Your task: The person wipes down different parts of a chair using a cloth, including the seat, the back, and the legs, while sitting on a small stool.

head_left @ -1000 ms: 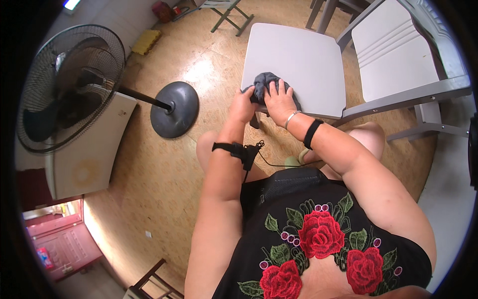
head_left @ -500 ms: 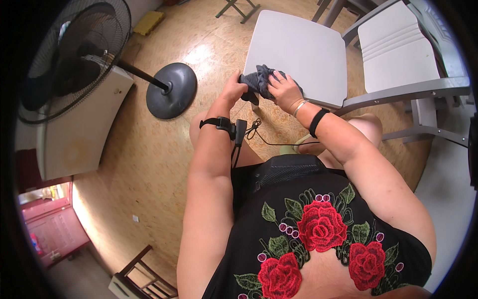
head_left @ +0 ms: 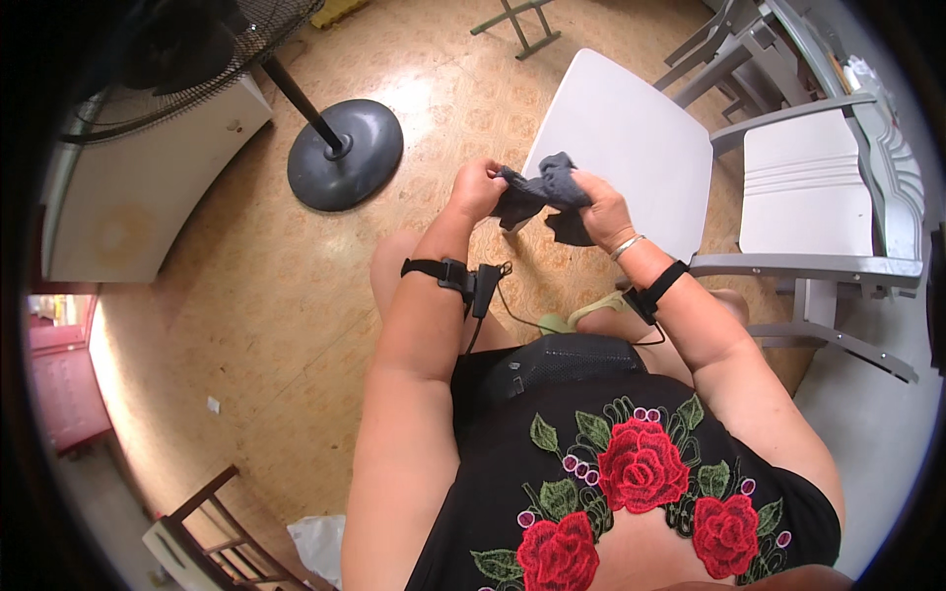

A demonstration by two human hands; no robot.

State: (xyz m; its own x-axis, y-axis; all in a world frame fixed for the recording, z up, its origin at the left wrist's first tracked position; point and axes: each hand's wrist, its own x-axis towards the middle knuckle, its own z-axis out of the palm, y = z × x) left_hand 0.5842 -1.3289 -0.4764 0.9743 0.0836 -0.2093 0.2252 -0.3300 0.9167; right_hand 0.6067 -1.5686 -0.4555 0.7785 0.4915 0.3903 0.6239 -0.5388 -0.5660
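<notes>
A dark grey cloth [head_left: 540, 190] is stretched between my two hands, bunched in the middle with loose folds hanging below. What kind of cloth it is, I cannot make out. My left hand [head_left: 478, 189] grips its left end, fingers curled and pinched. At the right end my right hand [head_left: 604, 209] is closed round the fabric. Both hands are at the near left edge of a white chair seat [head_left: 631, 138], with the cloth partly overlapping that edge from my view. Black straps with small dark devices and a cable sit on my forearms.
At the left stands a fan with a round black base [head_left: 345, 155], beside a pale cabinet [head_left: 148, 197]. A grey and white chair [head_left: 803, 187] is at the right. A wooden chair [head_left: 222, 532] and a white bag [head_left: 320, 547] are at the lower left. Tiled floor [head_left: 276, 325] lies between.
My right hand has lifted off the top of the cloth and now grips its right end. The cloth hangs more stretched. The whole view has shifted somewhat.
</notes>
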